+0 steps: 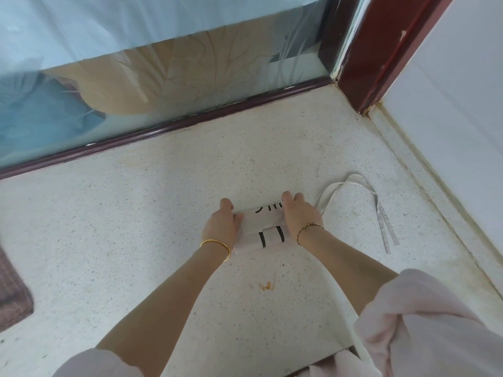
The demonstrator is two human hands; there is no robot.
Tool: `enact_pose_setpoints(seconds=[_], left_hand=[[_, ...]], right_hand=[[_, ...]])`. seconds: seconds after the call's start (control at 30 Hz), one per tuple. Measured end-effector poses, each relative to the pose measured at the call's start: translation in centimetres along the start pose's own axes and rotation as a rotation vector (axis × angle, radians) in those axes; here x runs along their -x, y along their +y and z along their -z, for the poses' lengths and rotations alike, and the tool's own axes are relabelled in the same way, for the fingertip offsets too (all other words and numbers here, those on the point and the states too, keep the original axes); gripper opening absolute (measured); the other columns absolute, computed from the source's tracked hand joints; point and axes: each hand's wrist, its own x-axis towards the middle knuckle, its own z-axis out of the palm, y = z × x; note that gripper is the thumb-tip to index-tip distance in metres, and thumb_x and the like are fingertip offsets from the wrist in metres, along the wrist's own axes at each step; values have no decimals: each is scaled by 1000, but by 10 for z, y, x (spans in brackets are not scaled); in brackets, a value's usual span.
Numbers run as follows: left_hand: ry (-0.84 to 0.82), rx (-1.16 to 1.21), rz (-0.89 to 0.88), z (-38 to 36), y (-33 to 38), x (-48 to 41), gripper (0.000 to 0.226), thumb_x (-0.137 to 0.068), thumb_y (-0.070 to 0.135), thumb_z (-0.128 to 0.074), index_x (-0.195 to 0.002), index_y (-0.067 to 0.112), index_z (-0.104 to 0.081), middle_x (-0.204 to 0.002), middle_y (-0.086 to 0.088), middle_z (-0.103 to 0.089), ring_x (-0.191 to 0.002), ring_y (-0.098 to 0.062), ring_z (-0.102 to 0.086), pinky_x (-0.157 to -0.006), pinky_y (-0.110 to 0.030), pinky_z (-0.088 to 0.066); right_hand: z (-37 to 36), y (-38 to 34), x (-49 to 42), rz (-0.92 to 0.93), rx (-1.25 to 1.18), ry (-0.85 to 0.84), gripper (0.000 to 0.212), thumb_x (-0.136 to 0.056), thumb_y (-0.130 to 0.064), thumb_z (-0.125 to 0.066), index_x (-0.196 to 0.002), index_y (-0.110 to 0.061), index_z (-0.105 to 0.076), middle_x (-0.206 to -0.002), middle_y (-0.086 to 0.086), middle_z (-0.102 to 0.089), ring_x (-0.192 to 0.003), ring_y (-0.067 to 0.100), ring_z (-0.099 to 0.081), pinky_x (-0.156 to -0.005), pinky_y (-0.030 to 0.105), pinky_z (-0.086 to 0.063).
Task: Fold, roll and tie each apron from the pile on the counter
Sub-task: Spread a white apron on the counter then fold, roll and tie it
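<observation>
A white apron (262, 227) with black markings lies folded into a small bundle in the middle of the speckled counter (163, 213). My left hand (221, 225) grips its left end and my right hand (299, 216) grips its right end, fingers curled over the far edge. The apron's white ties (378, 210) trail loose on the counter to the right, looping out and ending in two free ends. Both palms cover the bundle's ends.
A glass pane with a dark red frame (190, 121) runs along the counter's far edge. A dark red post (381, 50) and a white wall (449, 118) close the right side. A brownish cloth (11, 292) lies at the left edge. An orange stain (268, 285) marks the counter.
</observation>
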Motion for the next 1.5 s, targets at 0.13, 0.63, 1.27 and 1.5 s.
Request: enact_pose_setpoints(seconds=[0.13, 0.63, 1.27, 1.5], left_hand=[[420, -352, -645, -15, -1, 15, 26, -79, 12, -63, -104, 8, -62, -103, -11, -60, -87, -28, -56, -69, -36, -50], [28, -569, -723, -43, -28, 11, 77, -69, 56, -69, -136, 32, -39, -142, -1, -46, -122, -24, -37, -92, -45, -47], [-24, -102, -453, -16, -23, 11, 33, -96, 38, -46, -111, 13, -61, -102, -3, -56, -90, -20, -56, -77, -27, -44], [-5, -11, -264, -15, -15, 5, 20, -97, 28, -45, -103, 9, -47, -100, -5, -48, -79, -20, -49, -68, -26, -38]], right_hand=[[3, -3, -3, -8, 3, -30, 40, -85, 3, -47, -118, -13, -33, -94, 7, -33, -74, 24, -44, -62, 32, -40], [-37, 40, 44, 481, 94, 317, 34, -68, -21, -49, -97, -10, -65, -104, 5, -61, -99, 26, -60, -82, 34, -53], [-3, 41, 22, 377, 48, 112, 20, -96, -21, -40, -98, -16, -59, -83, -2, -54, -70, 18, -46, -66, 28, -28], [4, 36, 3, 260, -62, -72, 19, -99, -23, -37, -112, -13, -46, -109, 7, -49, -84, 28, -55, -81, 37, -45]])
